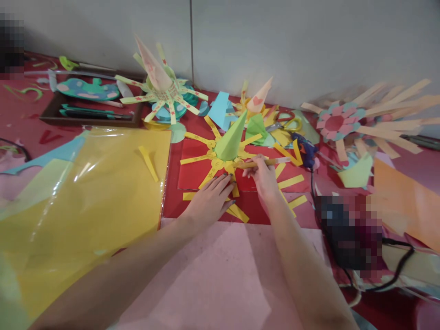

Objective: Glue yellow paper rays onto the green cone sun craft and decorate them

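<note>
In front of me a green paper cone (231, 140) stands up from a ring of yellow paper strips (210, 176) spread out like rays, some bearing small drawn marks. It rests on a red sheet (192, 178). My left hand (213, 195) lies flat with its fingers stretched over the lower strips. A slim brown pen (271, 162) with a clear end is pinched in my right hand (263, 178), its writing end pointing left toward the ring. Loose yellow strips (292, 181) lie beside and below my hands.
A yellow sheet in clear plastic (130, 192) lies left, a pink sheet (206, 270) nearest me. Behind are a brown tray (92, 120) with pens, finished cone crafts (156, 73) and scissors (287, 120). Right are a peach-strip flower (357, 103) and orange paper (402, 192).
</note>
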### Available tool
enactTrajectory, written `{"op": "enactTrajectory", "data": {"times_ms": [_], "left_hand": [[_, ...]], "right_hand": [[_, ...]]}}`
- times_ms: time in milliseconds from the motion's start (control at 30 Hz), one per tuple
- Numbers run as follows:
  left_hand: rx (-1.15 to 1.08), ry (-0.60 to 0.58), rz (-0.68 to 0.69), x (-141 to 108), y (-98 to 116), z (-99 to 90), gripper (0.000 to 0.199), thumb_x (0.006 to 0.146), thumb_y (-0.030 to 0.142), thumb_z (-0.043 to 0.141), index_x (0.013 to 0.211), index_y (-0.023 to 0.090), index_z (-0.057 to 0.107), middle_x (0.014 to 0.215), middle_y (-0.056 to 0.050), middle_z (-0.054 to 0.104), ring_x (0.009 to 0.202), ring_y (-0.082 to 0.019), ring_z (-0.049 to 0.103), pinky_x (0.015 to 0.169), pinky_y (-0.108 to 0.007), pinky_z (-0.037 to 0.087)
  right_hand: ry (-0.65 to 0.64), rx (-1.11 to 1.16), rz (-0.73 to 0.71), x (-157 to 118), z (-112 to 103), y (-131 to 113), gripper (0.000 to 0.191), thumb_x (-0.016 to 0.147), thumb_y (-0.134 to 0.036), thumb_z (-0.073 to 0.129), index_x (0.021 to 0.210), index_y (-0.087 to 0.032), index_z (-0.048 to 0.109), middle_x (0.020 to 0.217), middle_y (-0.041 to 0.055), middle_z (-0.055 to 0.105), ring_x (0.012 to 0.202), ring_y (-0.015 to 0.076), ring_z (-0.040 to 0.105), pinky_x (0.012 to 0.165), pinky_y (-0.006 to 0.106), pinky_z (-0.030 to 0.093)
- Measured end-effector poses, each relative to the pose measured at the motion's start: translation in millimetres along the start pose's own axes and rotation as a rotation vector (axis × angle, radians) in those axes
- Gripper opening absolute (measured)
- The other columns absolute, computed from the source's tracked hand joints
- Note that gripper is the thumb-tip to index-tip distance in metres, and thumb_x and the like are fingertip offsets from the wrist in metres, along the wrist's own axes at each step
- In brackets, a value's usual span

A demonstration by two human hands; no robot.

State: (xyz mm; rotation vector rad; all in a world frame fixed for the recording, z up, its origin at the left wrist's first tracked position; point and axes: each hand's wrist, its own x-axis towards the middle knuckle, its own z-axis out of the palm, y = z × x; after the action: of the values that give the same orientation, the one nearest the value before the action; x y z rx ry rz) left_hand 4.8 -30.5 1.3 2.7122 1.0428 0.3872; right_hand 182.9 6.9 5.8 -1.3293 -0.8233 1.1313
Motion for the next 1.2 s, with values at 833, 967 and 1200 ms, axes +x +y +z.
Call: {"op": "enactTrajectory", "data": {"times_ms": [833,967,1200], "left_hand": [[-0.023,-0.015,-0.013,-3.2,-0.5,1.0,0.04,0.096,0.033,0.041,0.127,0.01,0.052,0.137,-0.013,0.051,0.131,-0.024,0.043,0.109,-0.04,0.038],[-0.022,0.007,-0.004,-3.2,-0.4,1.4,0.039,0.097,0.033,0.038,0.126,0.01,0.052,0.135,-0.013,0.052,0.13,-0.023,0.044,0.109,-0.04,0.038],[0.011,0.018,-0.008,-3.4,-1.2,3.9,0.039,0.097,0.035,0.038,0.126,0.012,0.052,0.136,-0.012,0.051,0.13,-0.023,0.044,0.109,-0.039,0.039]], "right_hand": [[0.069,-0.37,-0.307,-10.6,12.0,3.0,0.034,0.081,-0.045,0.06,0.063,-0.022,0.042,0.045,-0.0078,0.052,0.045,0.0099,0.051,0.056,0.027,0.045],[0.034,-0.36,-0.288,-9.5,12.0,4.6,0.033,0.079,-0.044,0.062,0.063,-0.022,0.044,0.048,-0.0068,0.055,0.046,0.0102,0.052,0.057,0.027,0.047],[0.032,-0.395,-0.319,-7.8,12.2,5.0,0.033,0.078,-0.046,0.063,0.064,-0.023,0.044,0.05,-0.0065,0.056,0.049,0.0106,0.054,0.056,0.027,0.048]]}}
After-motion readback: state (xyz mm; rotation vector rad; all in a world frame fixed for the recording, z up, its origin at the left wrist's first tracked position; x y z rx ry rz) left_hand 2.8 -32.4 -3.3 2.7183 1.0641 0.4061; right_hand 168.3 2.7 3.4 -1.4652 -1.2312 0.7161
